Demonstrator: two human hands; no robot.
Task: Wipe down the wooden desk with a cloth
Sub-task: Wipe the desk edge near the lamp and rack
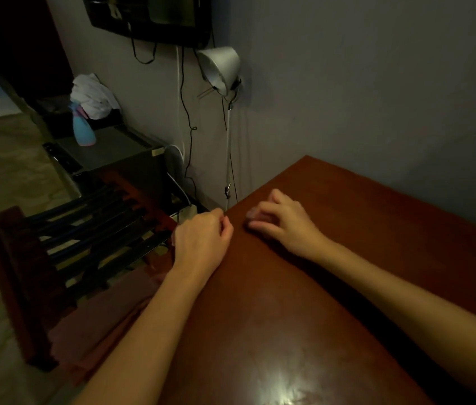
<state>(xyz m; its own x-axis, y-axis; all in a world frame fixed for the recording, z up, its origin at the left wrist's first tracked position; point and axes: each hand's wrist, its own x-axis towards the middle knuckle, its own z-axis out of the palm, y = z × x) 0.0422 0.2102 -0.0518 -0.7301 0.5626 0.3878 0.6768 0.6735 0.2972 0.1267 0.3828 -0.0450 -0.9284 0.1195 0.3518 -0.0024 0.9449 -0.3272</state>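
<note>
1. Left hand [201, 238] curled at the edge of the wooden desk [333, 258], apparently empty; right hand [283, 220] curled on top, grip unclear.
2. Mauve cloth [105, 323] hung beside the desk below the left forearm; likely light and limp, best bunched.

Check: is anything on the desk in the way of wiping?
Nothing visible. Only the left hand, at the desk edge, and the right hand are over it; the lamp cord hangs beside its far corner.
</note>
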